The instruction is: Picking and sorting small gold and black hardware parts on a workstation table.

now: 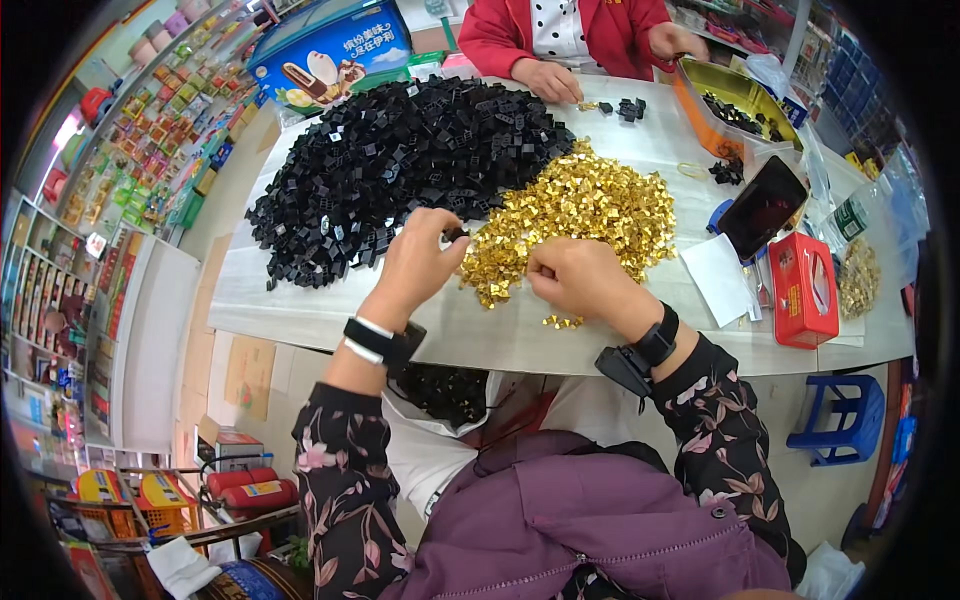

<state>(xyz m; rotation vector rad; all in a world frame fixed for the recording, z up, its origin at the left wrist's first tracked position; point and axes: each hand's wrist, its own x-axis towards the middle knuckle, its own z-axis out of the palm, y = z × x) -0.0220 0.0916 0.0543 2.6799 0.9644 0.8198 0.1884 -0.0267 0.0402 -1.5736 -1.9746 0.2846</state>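
My left hand (420, 255) is over the near edge of a big heap of small black plastic pieces (400, 150). Its thumb and fingers are closed around what looks like one small black piece (455, 235). To the right lies a smaller heap of shiny gold folded metal pieces (590, 205). At the near edge of that heap, my right hand (580, 275) is closed with its fingertips pinched, and whatever they hold is hidden. A few loose gold pieces (562, 322) lie just below it.
Across the table (480, 335), a person in a red jacket (500, 40) handles small pieces. On the right are a gold tin (745, 95) holding black pieces, a phone (765, 205), white paper (718, 280) and a red box (803, 290). A bag of dark pieces (440, 392) sits below the edge.
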